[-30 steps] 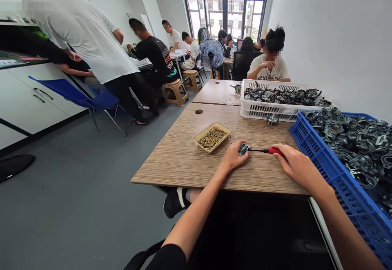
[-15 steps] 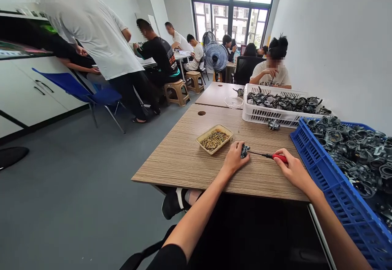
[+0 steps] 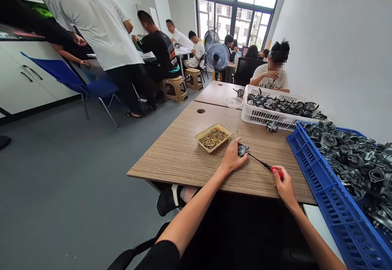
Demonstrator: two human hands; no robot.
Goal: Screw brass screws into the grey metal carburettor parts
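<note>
My left hand (image 3: 232,157) grips a small grey metal carburetor (image 3: 241,150) on the wood-grain table (image 3: 171,159), its round face turned partly up. In my right hand (image 3: 284,186) is a screwdriver (image 3: 277,172) with a red and black handle. The long dark shaft points up and left, and its tip meets or nearly meets the carburetor's right edge; exact contact is too small to tell. Just left of my left hand stands a shallow cream tray (image 3: 209,149) holding many small brass-coloured parts.
A blue crate (image 3: 324,186) heaped with metal carburetors stands on the right. Behind it are a white crate (image 3: 260,117) of similar parts and a loose carburetor (image 3: 272,126). A person (image 3: 271,74) sits across the table; other people and a fan (image 3: 217,56) are farther back.
My right hand has moved down and slightly left, so the screwdriver slopes more steeply. The carburetor in my left hand has turned, showing more of its round face. The view has shifted slightly.
</note>
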